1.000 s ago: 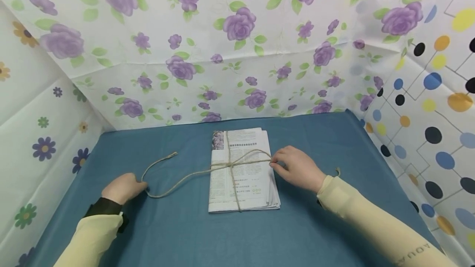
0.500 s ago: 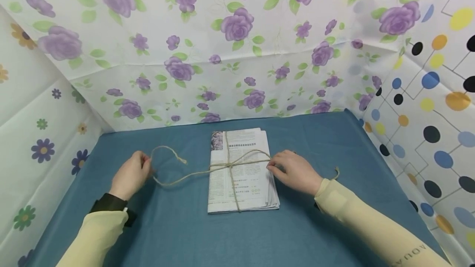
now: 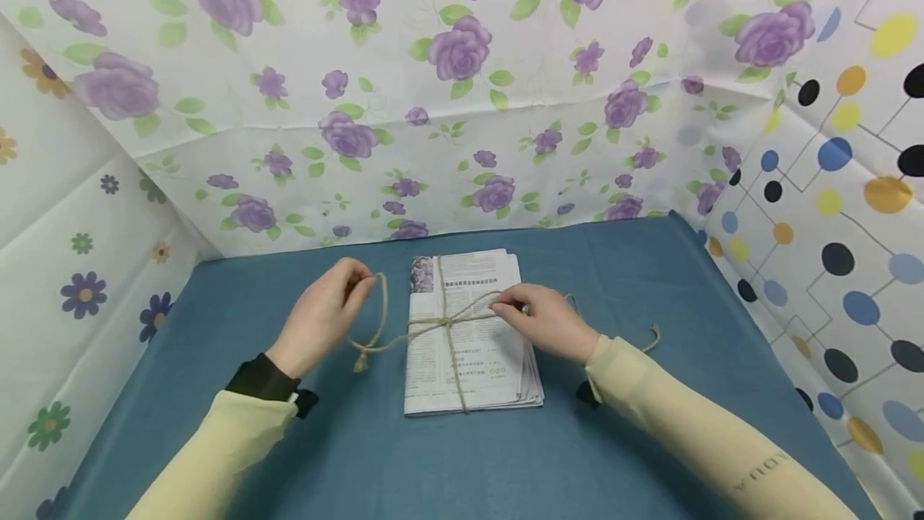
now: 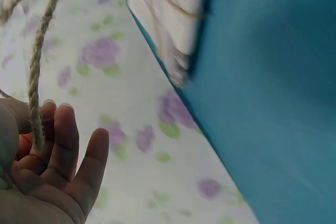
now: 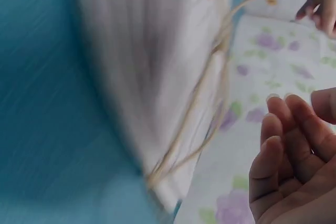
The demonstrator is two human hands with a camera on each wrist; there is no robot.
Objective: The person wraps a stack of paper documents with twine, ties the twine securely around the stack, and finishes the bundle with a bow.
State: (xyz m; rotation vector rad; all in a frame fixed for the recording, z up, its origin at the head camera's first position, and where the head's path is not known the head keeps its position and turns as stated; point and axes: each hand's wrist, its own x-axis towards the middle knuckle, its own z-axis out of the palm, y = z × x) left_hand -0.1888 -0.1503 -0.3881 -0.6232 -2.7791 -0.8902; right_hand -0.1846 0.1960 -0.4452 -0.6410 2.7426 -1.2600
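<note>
A folded stack of newspapers [image 3: 426,379] lies on the blue cloth, with twine [image 3: 386,303] crossed around it and meeting at a knot [image 3: 447,321]. To the stack's left, my left hand [image 3: 321,315] pinches the left tail of the twine between thumb and fingers, as the left wrist view also shows. A frayed end [image 3: 361,361] dangles below that hand. My right hand [image 3: 550,321] hovers over the stack's right side, close to the twine. In the right wrist view its fingers [image 5: 265,166] are loosely bent, with a gap to the thumb and nothing between them.
Blue cloth [image 3: 346,456] covers the table. The right tail of the twine ends [image 3: 655,335] beside my right sleeve. A flowered sheet [image 3: 289,183] rises behind the table, and a dotted sheet [image 3: 837,303] stands on the right.
My left hand has moved right and up toward the stack, bringing the twine's tail along and bending it into a loop. My right hand has shifted left from the stack's edge to over it.
</note>
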